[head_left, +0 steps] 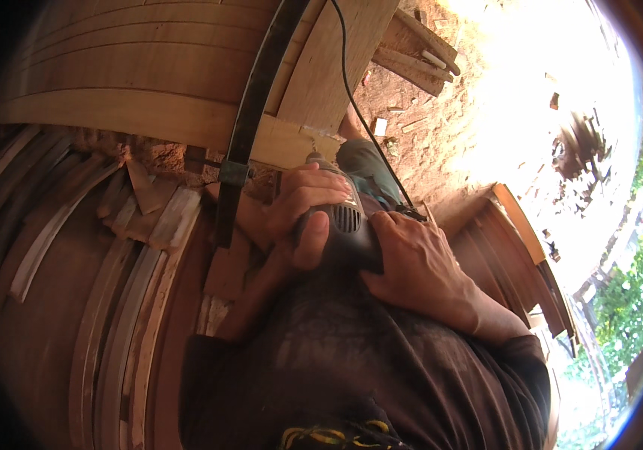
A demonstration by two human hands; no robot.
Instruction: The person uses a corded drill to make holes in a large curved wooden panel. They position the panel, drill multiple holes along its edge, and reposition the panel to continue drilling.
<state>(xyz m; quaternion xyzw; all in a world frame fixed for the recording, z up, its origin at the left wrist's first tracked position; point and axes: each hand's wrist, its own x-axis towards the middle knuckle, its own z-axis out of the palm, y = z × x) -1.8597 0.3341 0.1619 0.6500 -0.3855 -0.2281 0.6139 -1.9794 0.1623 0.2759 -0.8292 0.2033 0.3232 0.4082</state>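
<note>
A corded power drill (348, 218) is held against my body, its thin bit (313, 141) pointing away from me at the edge of a pale wooden panel (156, 64). Whether the bit has entered the wood, I cannot tell. My left hand (308, 201) wraps over the drill's body near its front. At the rear, my right hand (420, 259) grips the drill's handle, most of which the hand hides. Across the panel runs a long dark bar clamp (255, 101), close to the left of the drill. A black cord (349, 82) crosses the panel and comes down beside my right hand.
Long wooden strips (115, 330) are stacked at the left, with short offcuts (141, 217) on top. More boards (497, 251) lean at the right. Wood scraps (415, 60) lie on the sandy ground (426, 142) ahead. Behind the drill, part of my leg (370, 165) shows.
</note>
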